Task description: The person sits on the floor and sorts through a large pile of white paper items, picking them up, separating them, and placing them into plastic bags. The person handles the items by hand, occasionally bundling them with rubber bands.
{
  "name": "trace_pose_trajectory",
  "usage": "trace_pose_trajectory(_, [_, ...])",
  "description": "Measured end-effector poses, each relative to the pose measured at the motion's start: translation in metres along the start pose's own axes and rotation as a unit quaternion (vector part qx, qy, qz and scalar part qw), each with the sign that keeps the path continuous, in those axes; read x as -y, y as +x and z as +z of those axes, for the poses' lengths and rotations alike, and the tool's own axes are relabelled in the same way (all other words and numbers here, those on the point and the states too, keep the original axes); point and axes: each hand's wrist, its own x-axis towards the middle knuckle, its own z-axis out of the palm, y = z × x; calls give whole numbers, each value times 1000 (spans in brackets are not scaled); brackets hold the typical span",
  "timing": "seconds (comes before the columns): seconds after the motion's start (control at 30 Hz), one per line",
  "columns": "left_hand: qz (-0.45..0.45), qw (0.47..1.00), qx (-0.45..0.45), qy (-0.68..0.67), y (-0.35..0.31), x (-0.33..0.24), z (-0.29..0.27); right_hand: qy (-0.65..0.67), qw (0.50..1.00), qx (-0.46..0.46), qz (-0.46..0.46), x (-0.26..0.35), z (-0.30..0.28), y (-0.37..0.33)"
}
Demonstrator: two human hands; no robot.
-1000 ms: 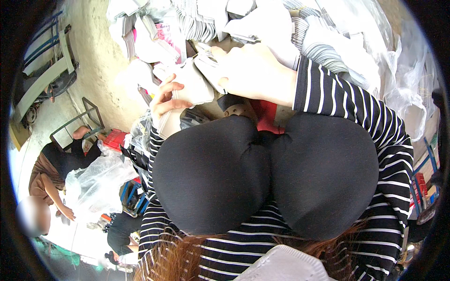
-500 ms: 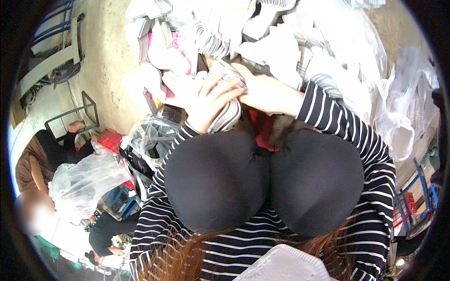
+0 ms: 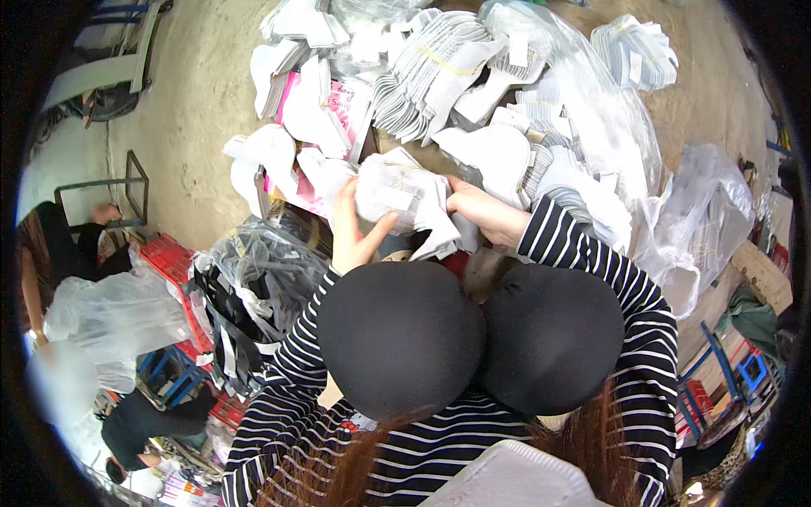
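Between my two hands, just beyond my knees, is a stack of white curved cut pieces [image 3: 404, 196] with a small pale label on it. My left hand [image 3: 359, 230] holds its left side, the thumb toward me and spread from the fingers. On the right edge of the stack, my right hand [image 3: 488, 213] grips with its fingertips partly hidden behind it. Beyond my hands lies a banded bundle of similar grey-white pieces [image 3: 439, 72]. More loose white pieces [image 3: 490, 156] lie close to my right hand, and others [image 3: 270, 152] to the left.
Clear plastic sheeting [image 3: 604, 110] spreads over the right of the pile, with a plastic bag [image 3: 705, 203] farther right. A pink printed sheet [image 3: 348, 106] lies under pieces. At left stand a red crate [image 3: 173, 262] and a plastic bag of dark strips [image 3: 262, 262]. Other people sit far left.
My hands have moved apart and slightly nearer my knees. The stack has turned so its labelled face shows; earlier my fingers overlapped on it. The picture is less glaring.
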Motion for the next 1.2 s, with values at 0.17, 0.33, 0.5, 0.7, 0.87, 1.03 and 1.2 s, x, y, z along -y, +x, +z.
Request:
trace_pose_trajectory(0.17, [49, 988, 11, 145, 15, -11, 13, -221, 961, -43, -160, 8, -12, -8])
trace_pose_trajectory(0.33, [59, 980, -18, 191, 45, -39, -6, -181, 964, 16, -194, 80, -17, -33])
trace_pose_trajectory(0.5, [41, 995, -11, -94, 130, -48, -11, -24, 970, -121, -211, 95, -3, -26])
trace_pose_trajectory(0.7, [-18, 998, -13, 62, 185, -22, 35, -73, 962, -115, -237, 64, -11, 26])
trace_pose_trajectory(0.87, [57, 987, 2, 148, 159, -69, 30, -206, 885, -289, -302, 33, -1, 41])
trace_pose_trajectory(1.03, [199, 969, 19, 142, 142, -120, 33, 103, 881, -207, -412, 48, 3, 31])
trace_pose_trajectory(1.2, [207, 962, 62, 167, 137, -156, 15, 121, 907, -221, -337, 72, -6, 8])
